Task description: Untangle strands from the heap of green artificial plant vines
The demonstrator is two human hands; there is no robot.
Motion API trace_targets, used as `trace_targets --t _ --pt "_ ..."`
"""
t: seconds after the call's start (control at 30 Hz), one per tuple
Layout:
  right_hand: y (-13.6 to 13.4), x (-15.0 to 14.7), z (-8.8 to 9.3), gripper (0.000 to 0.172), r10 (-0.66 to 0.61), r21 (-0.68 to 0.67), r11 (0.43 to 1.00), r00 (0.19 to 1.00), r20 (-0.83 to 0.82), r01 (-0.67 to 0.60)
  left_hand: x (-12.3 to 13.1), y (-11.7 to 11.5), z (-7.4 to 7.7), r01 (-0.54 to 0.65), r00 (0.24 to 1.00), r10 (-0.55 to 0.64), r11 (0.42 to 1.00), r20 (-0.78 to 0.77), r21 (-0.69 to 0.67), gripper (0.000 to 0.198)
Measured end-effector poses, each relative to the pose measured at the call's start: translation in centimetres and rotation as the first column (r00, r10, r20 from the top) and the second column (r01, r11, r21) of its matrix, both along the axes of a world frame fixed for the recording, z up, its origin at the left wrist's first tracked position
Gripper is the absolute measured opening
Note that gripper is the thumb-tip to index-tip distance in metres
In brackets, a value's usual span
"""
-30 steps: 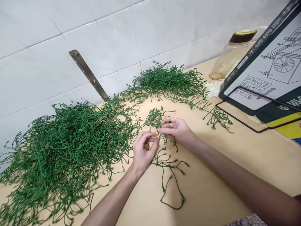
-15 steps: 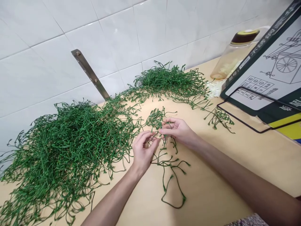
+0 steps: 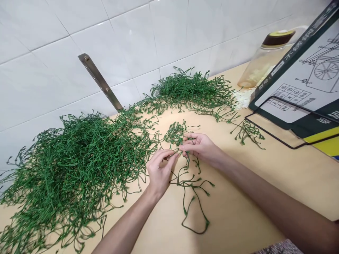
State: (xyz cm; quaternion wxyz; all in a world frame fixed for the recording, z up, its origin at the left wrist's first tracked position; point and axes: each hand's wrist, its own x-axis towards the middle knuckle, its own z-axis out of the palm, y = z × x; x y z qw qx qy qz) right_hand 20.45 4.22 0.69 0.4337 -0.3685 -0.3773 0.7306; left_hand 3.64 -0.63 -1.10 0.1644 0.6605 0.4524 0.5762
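Observation:
Thin green plastic stems with small branched tips lie all over the table. My left hand point(image 3: 160, 171) pinches a green stem point(image 3: 174, 151) between thumb and forefinger. Close beside it, my right hand point(image 3: 198, 147) has thumb and fingers closed on the same stem piece, its fingertips nearly meeting the left ones. Just beyond my hands sits a small bunch of stems point(image 3: 174, 131). Several loose stems point(image 3: 196, 185) lie on the table nearer to me, one bent in a loop. The exact join between my fingertips is too small to make out.
A large heap of green stems point(image 3: 79, 158) spreads on the left, and another heap point(image 3: 193, 86) lies at the back. A metal bracket point(image 3: 102, 83) leans at the tiled wall. At right stand a bottle point(image 3: 265, 60), white bits point(image 3: 243, 98) and a printed box point(image 3: 299, 88) with a black wire frame point(image 3: 275, 135).
My left hand has shifted slightly left and its thumb and forefinger have closed tighter on the stem. The right hand stays almost where it was.

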Motion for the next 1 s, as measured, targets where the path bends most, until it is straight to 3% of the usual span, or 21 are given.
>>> trace_targets --t 0.13,0.27,0.47,0.63,0.77,1.0 --pt "0.0 0.0 -0.1 0.046 0.013 0.006 1.000 1.000 -0.007 -0.013 0.1 -0.2 0.0 -0.005 0.999 0.011 0.991 0.045 -0.132 0.005" --pt "0.0 -0.1 -0.3 0.049 -0.006 0.039 0.999 0.999 0.046 0.004 0.2 -0.1 0.4 0.118 0.959 -0.018 0.933 0.283 -0.339 0.018" --pt "-0.3 -0.7 -0.8 0.048 -0.079 0.153 0.986 0.991 0.104 0.063 -0.3 0.8 0.5 0.441 0.741 -0.044 0.785 0.670 -0.436 0.029" --pt "-0.3 -0.7 -0.9 0.048 -0.155 0.205 0.971 0.980 0.128 0.126 -0.2 1.1 0.9 0.532 0.599 0.004 0.744 0.800 -0.403 0.036" --pt "-0.1 -0.6 -1.0 0.051 -0.216 0.222 0.958 0.966 0.142 0.182 -0.2 1.0 0.9 0.521 0.605 0.048 0.731 0.795 -0.441 0.034" --pt "-0.2 -0.6 -0.9 0.052 -0.260 0.194 0.953 0.956 0.136 0.232 -0.1 1.0 0.4 0.400 0.694 0.092 0.775 0.714 -0.489 0.064"
